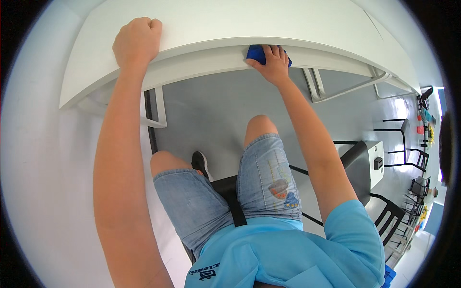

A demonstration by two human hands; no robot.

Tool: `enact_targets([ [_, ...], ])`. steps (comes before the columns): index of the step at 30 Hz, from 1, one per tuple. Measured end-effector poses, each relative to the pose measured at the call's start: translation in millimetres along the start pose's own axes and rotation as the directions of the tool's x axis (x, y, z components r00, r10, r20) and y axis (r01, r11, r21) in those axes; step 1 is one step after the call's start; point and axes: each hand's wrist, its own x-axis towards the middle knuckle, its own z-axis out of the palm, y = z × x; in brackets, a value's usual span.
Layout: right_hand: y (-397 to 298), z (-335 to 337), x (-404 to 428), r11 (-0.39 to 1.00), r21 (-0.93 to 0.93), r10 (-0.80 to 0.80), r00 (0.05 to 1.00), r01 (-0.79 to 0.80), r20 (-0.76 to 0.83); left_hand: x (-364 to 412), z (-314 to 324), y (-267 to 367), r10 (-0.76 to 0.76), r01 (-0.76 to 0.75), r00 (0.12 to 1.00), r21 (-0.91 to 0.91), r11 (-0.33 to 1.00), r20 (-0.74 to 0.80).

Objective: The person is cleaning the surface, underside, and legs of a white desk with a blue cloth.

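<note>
My left hand (137, 42) is closed in a fist at the left of the white table's top (252, 18), just over its front edge. Nothing shows in that fist, though its finger side is turned away. Below the table's edge, my right hand (273, 66) holds a blue cloth (256, 54) against the white panel (209, 64) under the tabletop. Its fingers are spread over the cloth, and the fingertips lie near the underside of the edge.
White metal table legs (161, 108) and a slanted leg frame (351, 86) stand under the table. A white wall (36, 144) runs close along the left. On the right are a dark chair (354, 162), a white box (375, 160) and a slatted black chair (390, 216). People are farther off.
</note>
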Motion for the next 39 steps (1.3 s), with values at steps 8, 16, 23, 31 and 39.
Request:
enact_targets([
  [8, -26.6, -3.7, 10.6, 0.999, 0.032, 0.018, 0.996, -0.021, 0.083, -0.3, -2.1, 0.4, -0.01, 0.01, 0.999, 0.009, 1.0, 0.033],
  [16, 0.1, -6.0, 34.0, 0.966, 0.226, -0.193, 0.935, 0.127, 0.296, -2.2, -1.8, 0.2, 0.001, -0.001, 1.0, -0.005, 1.0, 0.025],
  [23, -14.6, -11.5, 37.1, 0.958, 0.286, -0.129, 0.928, 0.025, 0.349, -0.9, -2.0, -2.5, 0.004, -0.004, 1.0, 0.015, 1.0, -0.003],
  [31, 4.8, -2.7, 49.6, 0.926, 0.321, -0.317, 0.874, 0.201, 0.368, -1.4, -2.0, 0.7, -0.013, 0.013, 0.999, -0.004, 1.0, 0.029],
  [39, -5.7, -1.6, 46.3, 0.97, 0.202, -0.187, 0.944, 0.134, 0.271, -0.3, -0.8, 1.4, -0.011, 0.011, 0.999, -0.005, 1.0, 0.031],
])
